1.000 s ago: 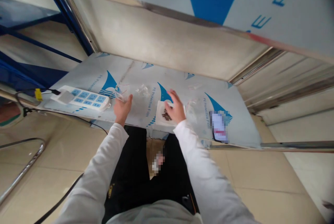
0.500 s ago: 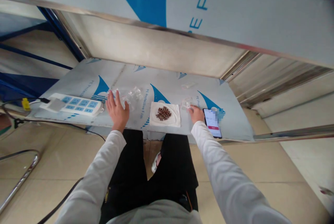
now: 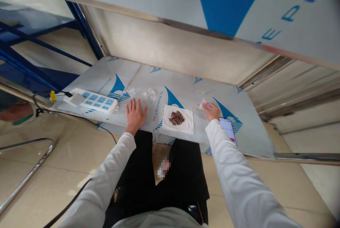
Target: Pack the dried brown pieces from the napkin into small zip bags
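Observation:
My left hand (image 3: 135, 115) lies flat on the worktop, fingers spread, holding nothing. Just beyond its fingertips are crumpled clear plastic bags (image 3: 149, 94). With fingers pinched, my right hand (image 3: 211, 110) grips the edge of a small clear plastic bag (image 3: 199, 106); its contents are too faint to make out. Between my hands lies a folded white cloth or tissue (image 3: 188, 126), bearing a small heap of shiny dark brown cylindrical pieces (image 3: 176, 118), several in number. Neither hand touches the heap.
On the left a white power strip (image 3: 97, 102) has a plug and black cable in it. A phone (image 3: 227, 131) lies beside my right wrist, partly under the sleeve. A film-covered shelf (image 3: 170, 1) overhangs the worktop (image 3: 127, 68). Part of another person shows at far left.
The view has shifted, so the worktop sits further right. My left hand has drawn back from the clear bags and flattened. My right hand still pinches the small bag, now lifted slightly at its edge.

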The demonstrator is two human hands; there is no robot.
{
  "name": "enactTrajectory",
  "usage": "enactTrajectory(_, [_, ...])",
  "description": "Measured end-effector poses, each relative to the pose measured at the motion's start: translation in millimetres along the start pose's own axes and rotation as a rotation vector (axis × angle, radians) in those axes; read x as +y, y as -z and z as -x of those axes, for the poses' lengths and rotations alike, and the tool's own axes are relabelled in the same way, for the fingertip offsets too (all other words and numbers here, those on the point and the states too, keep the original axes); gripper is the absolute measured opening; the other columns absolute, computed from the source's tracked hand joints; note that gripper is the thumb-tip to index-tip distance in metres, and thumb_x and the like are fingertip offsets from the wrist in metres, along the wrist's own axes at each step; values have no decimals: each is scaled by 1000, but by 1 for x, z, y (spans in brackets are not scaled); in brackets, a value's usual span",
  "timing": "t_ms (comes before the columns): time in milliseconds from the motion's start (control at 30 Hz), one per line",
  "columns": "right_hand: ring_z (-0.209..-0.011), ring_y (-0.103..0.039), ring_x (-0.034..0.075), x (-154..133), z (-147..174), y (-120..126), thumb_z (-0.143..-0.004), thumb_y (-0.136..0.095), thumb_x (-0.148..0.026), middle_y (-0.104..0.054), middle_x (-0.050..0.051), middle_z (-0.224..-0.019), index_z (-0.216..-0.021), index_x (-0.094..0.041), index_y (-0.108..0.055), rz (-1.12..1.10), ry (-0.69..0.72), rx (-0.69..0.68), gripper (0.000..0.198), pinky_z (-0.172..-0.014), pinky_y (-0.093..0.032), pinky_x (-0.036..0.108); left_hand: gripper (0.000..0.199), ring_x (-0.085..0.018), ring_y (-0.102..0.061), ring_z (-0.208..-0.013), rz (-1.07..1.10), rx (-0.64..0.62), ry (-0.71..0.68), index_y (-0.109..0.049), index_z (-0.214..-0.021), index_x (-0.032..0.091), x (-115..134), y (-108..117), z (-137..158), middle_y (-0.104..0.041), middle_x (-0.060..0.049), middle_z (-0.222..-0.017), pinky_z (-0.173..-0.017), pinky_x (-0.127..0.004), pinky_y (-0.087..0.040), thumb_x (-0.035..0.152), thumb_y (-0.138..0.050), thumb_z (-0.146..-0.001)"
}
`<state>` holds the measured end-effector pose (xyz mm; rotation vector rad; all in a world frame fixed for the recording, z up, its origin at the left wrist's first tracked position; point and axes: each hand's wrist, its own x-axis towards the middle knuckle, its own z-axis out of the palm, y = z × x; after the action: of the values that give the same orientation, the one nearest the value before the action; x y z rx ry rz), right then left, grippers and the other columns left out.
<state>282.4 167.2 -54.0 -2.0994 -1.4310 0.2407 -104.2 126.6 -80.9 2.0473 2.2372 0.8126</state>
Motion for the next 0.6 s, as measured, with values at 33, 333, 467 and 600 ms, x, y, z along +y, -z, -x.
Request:
enactTrajectory(33, [-99,-65,27,1,-2,1,-71,-65,-36,-72,11,-99,-84,-16,-71,-1,7,-44,25,-90,-47,38,56,-33,-26,-142,21,27,-5,-42,-140,9,1,3,-4,-34,-20,-150,-115,-52,-19,41,-37,-94])
enactTrajectory(333, [-80,-65,25,11,-6,15,-41,-81,-24,-67,2,-69,-74,-19,-65,-7,-145,-179,37,-79,-49,38,46,-37,-55,-116,127,-131,82,-55,-123,6,36,0,-79,-61,-24,-120,-96,-50,-44,20,-58,-80])
enactTrajectory(467, [-66,-63,23,12,-10,28,-37,-83,-25,-59,-2,-51,-60,-18,-62,-98,-250,-182,31,-65,-49,33,44,-34,-52,-118,192,-62,58,-53,-124,11,58,2,-74,-59,-21,-123,-98,-50,-43,21,-57,-81])
enactTrajectory(600, [-61,-62,20,-3,-2,46,-48,-79,-43,-64,2,-57,-67,-14,-67,-296,-246,-210,37,-56,-47,29,37,-30,-54,-115,490,68,54,-56,-117,14,90,12,-40,-61,-17,-117,-100,-48,-42,27,-60,-82])
